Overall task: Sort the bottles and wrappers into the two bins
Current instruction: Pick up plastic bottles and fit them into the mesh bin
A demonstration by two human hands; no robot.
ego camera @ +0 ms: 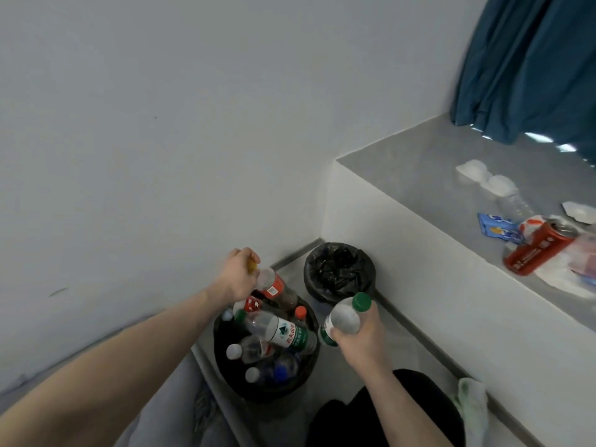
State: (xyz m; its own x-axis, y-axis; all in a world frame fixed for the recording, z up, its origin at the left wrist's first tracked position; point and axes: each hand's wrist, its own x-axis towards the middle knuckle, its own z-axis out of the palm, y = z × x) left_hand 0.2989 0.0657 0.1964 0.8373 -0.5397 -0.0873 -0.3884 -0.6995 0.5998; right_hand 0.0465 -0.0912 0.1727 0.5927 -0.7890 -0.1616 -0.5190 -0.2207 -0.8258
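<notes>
Two bins sit by the wall: the nearer bin [222,356] full of bottles, the farther bin [338,269] just beyond. Above the nearer bin, the left hand [237,275] grasps a red-labelled bottle [274,287]; beside its rim, the right hand [361,337] grasps a green-capped bottle [345,317].

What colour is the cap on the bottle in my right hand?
Green. The cap tops the bottle in your right hand, clearest in the head view.

We face a plain pale wall [161,124] meeting a grey floor [416,343] along a grey skirting strip [296,251]. To our right a white-fronted ledge with a grey tabletop [403,169] juts out, and a dark teal curtain [529,59] hangs onto its far end.
</notes>
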